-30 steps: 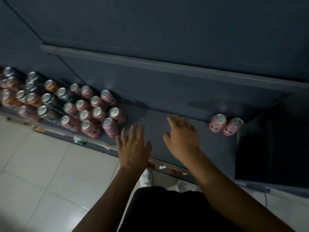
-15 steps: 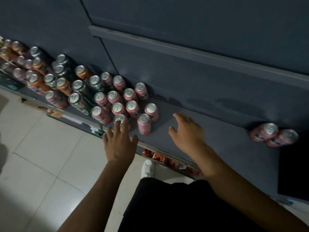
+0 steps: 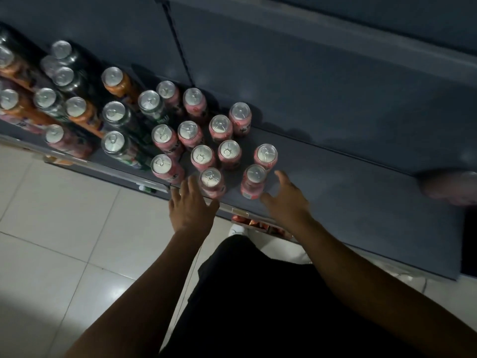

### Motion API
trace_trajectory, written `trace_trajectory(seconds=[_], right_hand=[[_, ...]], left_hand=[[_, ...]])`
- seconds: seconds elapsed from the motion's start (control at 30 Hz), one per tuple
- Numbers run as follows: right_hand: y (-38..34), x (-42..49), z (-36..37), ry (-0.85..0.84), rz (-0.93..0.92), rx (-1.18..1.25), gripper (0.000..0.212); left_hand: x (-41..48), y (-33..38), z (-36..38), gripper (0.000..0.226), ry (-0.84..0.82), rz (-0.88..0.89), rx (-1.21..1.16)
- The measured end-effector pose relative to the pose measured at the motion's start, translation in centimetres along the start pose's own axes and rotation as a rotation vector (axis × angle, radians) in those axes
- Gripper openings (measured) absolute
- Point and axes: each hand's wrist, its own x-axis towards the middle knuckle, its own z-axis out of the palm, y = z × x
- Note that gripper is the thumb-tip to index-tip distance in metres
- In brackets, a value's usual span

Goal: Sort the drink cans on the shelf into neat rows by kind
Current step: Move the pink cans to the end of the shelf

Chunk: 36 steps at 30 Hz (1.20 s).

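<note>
Left hand [image 3: 192,208], right hand [image 3: 286,200] spread beside upright pink cans [image 3: 229,152], lids up.

Cans [image 3: 229,151] upright on shelf [image 3: 361,202], massed left; left grip [image 3: 192,210], right grip [image 3: 286,200] at front edge, flanking nearest cans.

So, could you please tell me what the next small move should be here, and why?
Probably close the right hand round the nearest pink aluminium can at the front edge of the dark grey shelf and slide it left. The hand is open right beside it, and a gap separates that can from the neighbouring pink can, so the front row looks uneven.
</note>
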Motion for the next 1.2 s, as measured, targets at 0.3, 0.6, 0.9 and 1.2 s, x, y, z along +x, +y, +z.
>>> trace_trajectory(seconds=[0.3, 0.6, 0.9, 1.2], right_hand=[[0.5, 5.2, 5.1, 0.012, 0.099, 0.394, 0.076], [0.8, 6.4, 5.4, -0.002, 0.126, 0.521, 0.067], [1.1, 4.6, 1.0, -0.059, 0.197, 0.952, 0.066], [-1.9, 0.5, -6.2, -0.191, 0.042, 1.309, 0.061]], left_hand=[[5.4, -0.9, 3.9, 0.085, -0.080, -0.062, -0.231], [5.1, -1.1, 4.1, 0.076, -0.094, -0.108, -0.619], [2.9, 0.8, -0.3, 0.047, -0.178, -0.065, -0.937], [1.1, 7.3, -5.4, 0.055, -0.394, -0.084, -1.319]])
